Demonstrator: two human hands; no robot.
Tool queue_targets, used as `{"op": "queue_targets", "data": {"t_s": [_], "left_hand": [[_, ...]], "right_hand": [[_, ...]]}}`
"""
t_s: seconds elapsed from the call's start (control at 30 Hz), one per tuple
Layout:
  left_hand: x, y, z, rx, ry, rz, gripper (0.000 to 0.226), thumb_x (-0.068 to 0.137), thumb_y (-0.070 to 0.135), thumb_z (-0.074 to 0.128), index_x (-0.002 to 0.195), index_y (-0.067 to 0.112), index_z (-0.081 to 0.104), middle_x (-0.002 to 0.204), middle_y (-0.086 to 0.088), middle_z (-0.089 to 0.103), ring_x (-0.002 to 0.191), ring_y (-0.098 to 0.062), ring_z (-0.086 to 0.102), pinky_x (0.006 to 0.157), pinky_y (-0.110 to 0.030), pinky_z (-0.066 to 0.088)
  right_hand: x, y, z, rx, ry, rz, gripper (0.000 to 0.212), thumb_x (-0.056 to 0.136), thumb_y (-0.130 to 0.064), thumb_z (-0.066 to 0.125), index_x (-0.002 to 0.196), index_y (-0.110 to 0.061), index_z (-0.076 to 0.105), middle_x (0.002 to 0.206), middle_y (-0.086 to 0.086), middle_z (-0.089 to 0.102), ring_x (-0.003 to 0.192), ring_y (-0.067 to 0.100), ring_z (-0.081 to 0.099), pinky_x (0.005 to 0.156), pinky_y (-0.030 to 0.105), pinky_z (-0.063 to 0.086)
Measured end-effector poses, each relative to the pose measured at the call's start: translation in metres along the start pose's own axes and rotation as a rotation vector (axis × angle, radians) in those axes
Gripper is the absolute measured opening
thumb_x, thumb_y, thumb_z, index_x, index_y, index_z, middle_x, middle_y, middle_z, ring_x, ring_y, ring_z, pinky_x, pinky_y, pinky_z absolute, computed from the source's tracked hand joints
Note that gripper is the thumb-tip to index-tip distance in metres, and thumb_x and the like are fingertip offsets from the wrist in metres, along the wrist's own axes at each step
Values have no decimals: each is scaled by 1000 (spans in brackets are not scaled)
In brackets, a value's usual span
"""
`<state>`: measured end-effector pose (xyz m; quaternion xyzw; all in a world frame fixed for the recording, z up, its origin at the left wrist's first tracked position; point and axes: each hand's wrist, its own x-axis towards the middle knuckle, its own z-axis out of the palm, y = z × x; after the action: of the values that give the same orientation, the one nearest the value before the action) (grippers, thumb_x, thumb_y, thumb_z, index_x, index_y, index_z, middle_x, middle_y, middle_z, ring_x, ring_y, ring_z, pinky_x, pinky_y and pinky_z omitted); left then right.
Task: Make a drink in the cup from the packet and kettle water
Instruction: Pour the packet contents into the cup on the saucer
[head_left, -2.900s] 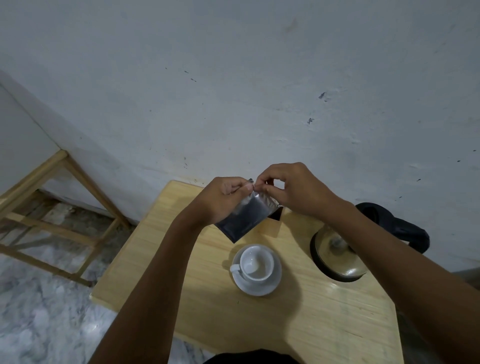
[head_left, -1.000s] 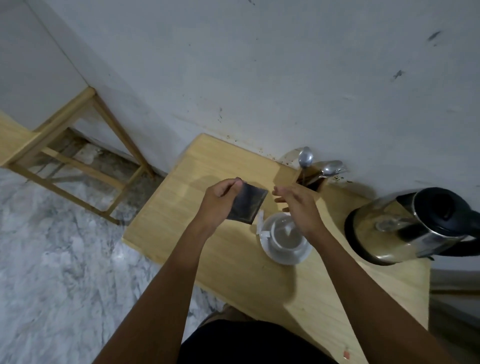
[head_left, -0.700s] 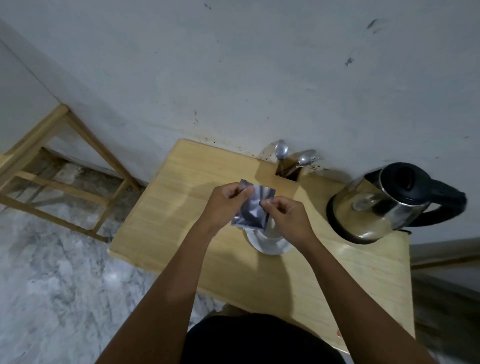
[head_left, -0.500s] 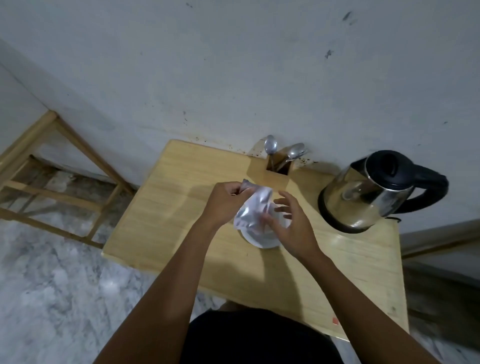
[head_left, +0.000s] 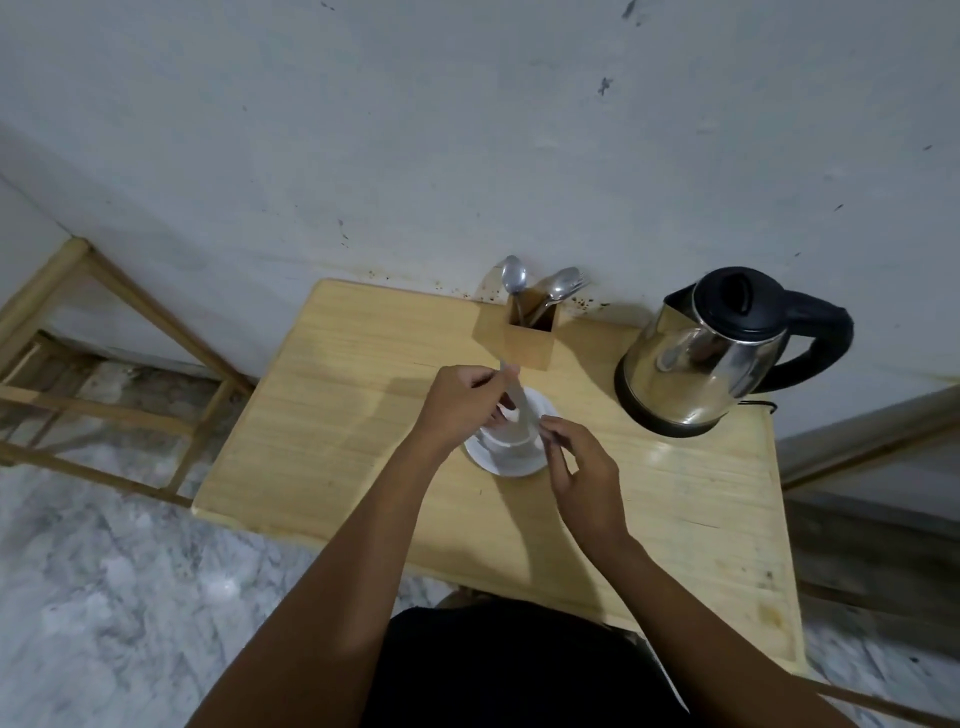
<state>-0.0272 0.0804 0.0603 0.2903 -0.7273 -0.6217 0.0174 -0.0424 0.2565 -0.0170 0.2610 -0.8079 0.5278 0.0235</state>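
Over the cup (head_left: 511, 439) on the surface (head_left: 332, 415), my left grip (head_left: 457, 402) pinches the packet (head_left: 514, 402) by its top edge, tipped mouth-down; my right grip (head_left: 579, 467) steadies its lower corner. It looks light, limp and slippery, best held at the corners. The kettle (head_left: 696, 364) stands well apart.

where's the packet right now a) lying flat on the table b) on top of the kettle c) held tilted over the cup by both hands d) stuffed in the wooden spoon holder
c: the packet slants down into the cup, left hand pinching its upper end, right hand at the lower edge.
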Motion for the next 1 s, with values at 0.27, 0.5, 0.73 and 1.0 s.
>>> {"op": "queue_targets", "data": {"t_s": [0.27, 0.5, 0.73, 1.0], "left_hand": [[15, -75, -17, 398, 20, -43, 39, 92, 35, 57, 127, 18, 57, 126, -2, 59, 110, -20, 57, 87, -27, 42], [19, -94, -18, 549, -15, 82, 22, 92, 29, 58, 109, 21, 69, 112, -1, 70, 98, -21, 62, 83, -40, 53], [22, -100, -18, 507, -23, 123, 19, 92, 24, 58, 105, 19, 71, 105, -1, 72, 79, -15, 56, 75, -32, 49], [23, -98, -18, 481, -28, 151, 19, 92, 16, 58, 104, 10, 71, 104, -7, 70, 76, -17, 53, 76, -29, 46]], "right_hand": [[18, 1, -17, 51, -114, 332, 11, 96, -16, 60, 85, -17, 62, 74, -9, 65, 65, -3, 58, 58, 9, 39], [55, 7, -23, -417, -325, 171, 27, 102, -34, 43, 96, -17, 63, 73, -5, 58, 67, 19, 55, 56, 32, 36], [73, 12, -23, -498, -274, -47, 13, 94, -25, 62, 96, -20, 74, 84, -4, 65, 74, 18, 60, 63, 31, 45], [79, 8, -20, -619, -257, -64, 18, 95, -30, 60, 101, -26, 76, 93, -7, 68, 90, 21, 60, 80, 37, 35]]}}
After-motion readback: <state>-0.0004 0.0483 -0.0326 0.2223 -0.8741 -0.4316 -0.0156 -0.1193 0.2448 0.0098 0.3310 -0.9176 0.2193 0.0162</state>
